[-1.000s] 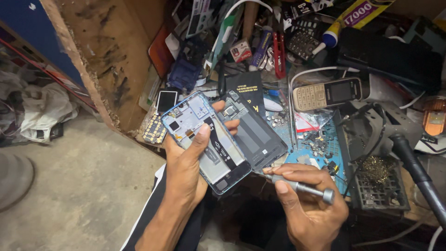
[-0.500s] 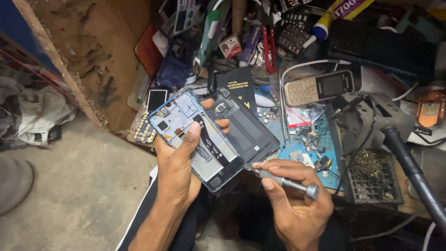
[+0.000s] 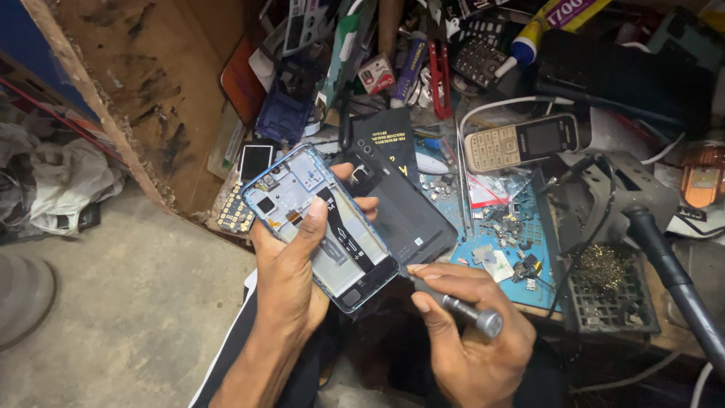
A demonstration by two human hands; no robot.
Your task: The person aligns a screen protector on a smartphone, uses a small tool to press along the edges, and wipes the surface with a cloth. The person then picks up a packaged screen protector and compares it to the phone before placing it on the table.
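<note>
Phone (image 3: pixel 321 227), centre frame, back cover already off and insides bare, gripped in left hand (image 3: pixel 291 276) fingers; right hand (image 3: pixel 468 340) fingers closed on screwdriver (image 3: pixel 453 306), tip at lower edge, apparently on a screw; black cover (image 3: pixel 400 204) beside.

A cluttered wooden workbench (image 3: pixel 189 113) filled the upper part of the view, its stained side panel slanting down to a grey concrete floor (image 3: pixel 136 302). Left of the workbench lay crumpled white plastic (image 3: pixel 68 181) against a blue wall (image 3: pixel 30 45). The light was dim and warm.
</note>
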